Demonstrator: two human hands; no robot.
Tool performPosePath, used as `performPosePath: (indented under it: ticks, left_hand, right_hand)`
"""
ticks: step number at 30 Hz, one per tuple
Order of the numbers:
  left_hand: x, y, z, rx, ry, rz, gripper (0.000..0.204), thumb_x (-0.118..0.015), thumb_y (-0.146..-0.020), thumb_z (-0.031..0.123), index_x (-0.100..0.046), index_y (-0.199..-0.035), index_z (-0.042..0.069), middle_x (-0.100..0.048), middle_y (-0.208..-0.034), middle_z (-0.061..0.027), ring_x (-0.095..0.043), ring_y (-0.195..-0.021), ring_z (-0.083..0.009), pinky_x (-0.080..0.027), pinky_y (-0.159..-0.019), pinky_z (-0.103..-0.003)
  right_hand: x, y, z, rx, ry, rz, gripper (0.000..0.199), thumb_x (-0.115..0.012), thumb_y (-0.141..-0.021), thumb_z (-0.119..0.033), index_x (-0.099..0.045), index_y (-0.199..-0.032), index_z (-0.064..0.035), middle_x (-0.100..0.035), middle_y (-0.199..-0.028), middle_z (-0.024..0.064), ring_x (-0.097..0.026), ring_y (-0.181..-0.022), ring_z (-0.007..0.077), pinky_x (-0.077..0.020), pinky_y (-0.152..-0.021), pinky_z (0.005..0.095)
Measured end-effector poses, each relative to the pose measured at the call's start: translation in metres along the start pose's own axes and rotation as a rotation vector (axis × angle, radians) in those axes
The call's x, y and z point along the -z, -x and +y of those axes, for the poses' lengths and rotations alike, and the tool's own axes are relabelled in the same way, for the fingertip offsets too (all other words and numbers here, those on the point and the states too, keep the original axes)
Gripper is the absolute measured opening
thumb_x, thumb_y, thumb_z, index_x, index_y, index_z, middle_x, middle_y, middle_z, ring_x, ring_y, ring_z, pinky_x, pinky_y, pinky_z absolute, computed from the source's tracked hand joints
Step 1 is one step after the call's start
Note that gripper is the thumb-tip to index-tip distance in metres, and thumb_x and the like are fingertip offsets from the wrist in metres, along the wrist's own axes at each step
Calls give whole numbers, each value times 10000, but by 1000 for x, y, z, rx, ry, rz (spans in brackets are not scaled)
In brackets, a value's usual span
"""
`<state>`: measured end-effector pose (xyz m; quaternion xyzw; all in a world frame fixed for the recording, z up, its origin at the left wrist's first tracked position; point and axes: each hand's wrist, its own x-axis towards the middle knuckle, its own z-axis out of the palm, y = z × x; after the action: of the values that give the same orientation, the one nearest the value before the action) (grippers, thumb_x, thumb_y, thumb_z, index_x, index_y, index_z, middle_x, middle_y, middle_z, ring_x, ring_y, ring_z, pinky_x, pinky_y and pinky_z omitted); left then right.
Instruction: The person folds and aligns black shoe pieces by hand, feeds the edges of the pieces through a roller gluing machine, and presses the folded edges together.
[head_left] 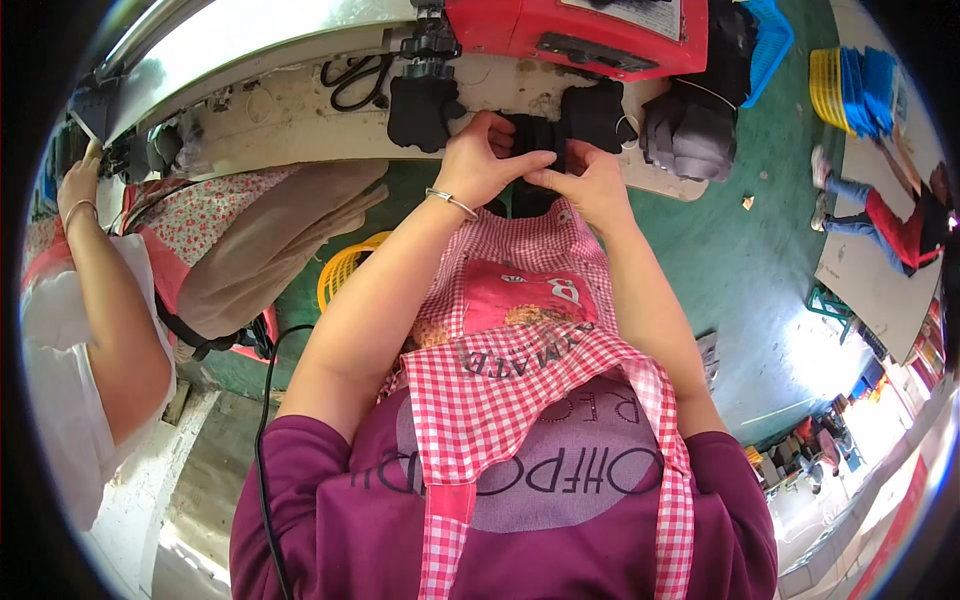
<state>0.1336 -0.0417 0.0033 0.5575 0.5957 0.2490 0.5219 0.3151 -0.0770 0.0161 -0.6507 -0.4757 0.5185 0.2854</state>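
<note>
At the edge of a worn, pale worktable (290, 120), both hands meet over a soft-looking black piece (538, 135). My left hand (488, 160), with a bangle at its wrist, is closed on the piece's left side. My right hand (592, 188) grips its right side. The two thumb tips nearly touch in front of it. Some fingertips are hidden behind the piece, and its exact kind does not show. Stacks of similar black pieces flank the hands: a left stack (422, 112) and a right stack (597, 115).
A red machine (590, 35) stands just beyond my hands. Black-handled scissors (355, 80) lie to its left. More black pieces (690, 135) sit at the table's right corner beside a blue basket (768, 45). A co-worker's arm (110, 310) is at left; another person (900, 215) is far right.
</note>
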Motion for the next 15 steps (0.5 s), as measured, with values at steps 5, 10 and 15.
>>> performPosePath:
  ticks: [5, 10, 15]
  left_hand:
    - [3, -2, -11, 57, 21, -21, 719, -901, -610, 420, -587, -1055, -48, -681, -923, -156, -680, -840, -216, -565, -763, -322]
    - [5, -5, -27, 68, 172, -49, 707, -906, -625, 375, -583, -1085, -54, -671, -935, -137, -665, -824, -202, -563, -760, -316]
    - [13, -6, -26, 125, 230, -87, 649, -873, -685, 325, -585, -1124, -56, -672, -962, -132, -662, -851, -184, -562, -753, -310]
  right_hand:
    - [-3, 0, 3, 6, -22, -2, 620, -865, -654, -319, -660, -1091, 69, -713, -965, 138, -670, -889, 158, -525, -800, 307]
    - [-5, -3, 8, -16, -212, -66, 599, -852, -687, -262, -638, -1121, 90, -709, -1010, 135, -666, -929, 156, -525, -822, 300]
    - [-8, -7, 10, -52, -163, -72, 551, -815, -737, -252, -633, -1137, 81, -703, -1025, 139, -661, -916, 152, -515, -820, 294]
